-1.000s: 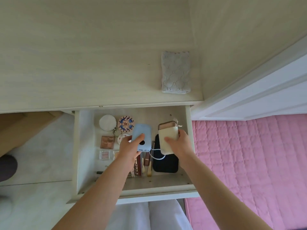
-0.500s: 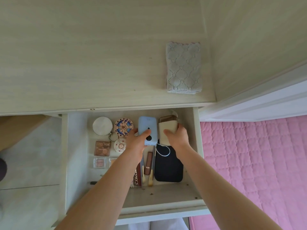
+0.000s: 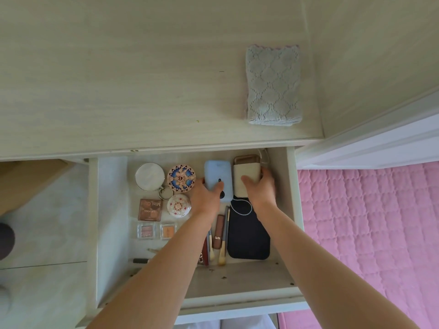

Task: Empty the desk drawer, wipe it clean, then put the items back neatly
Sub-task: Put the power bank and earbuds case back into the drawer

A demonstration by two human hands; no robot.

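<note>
The head view looked straight down into the open drawer (image 3: 111, 210), pulled out from under the desk (image 3: 118, 79). The 2 hands worked apart at its far end, each wrapped round its own item: the left hand (image 3: 205, 198) gripped a blue case (image 3: 218, 178), thumb on one edge and a finger across the top, while the right hand (image 3: 260, 189) clasped a cream box (image 3: 245, 173) from above. Both items sat side by side against the back wall, so a grip from above was likely the easiest way to take 2 at once. The other contents lay in the drawer: a round mirror (image 3: 149, 176), 2 patterned compacts, palettes (image 3: 150, 210), brushes (image 3: 223, 245) and a black pouch (image 3: 249, 236) with a white cord on it. A folded cloth (image 3: 273, 85) waited on the desk near the right edge, within reach for wiping. Whether the 2 items were being lifted or set down, I could not tell.
</note>
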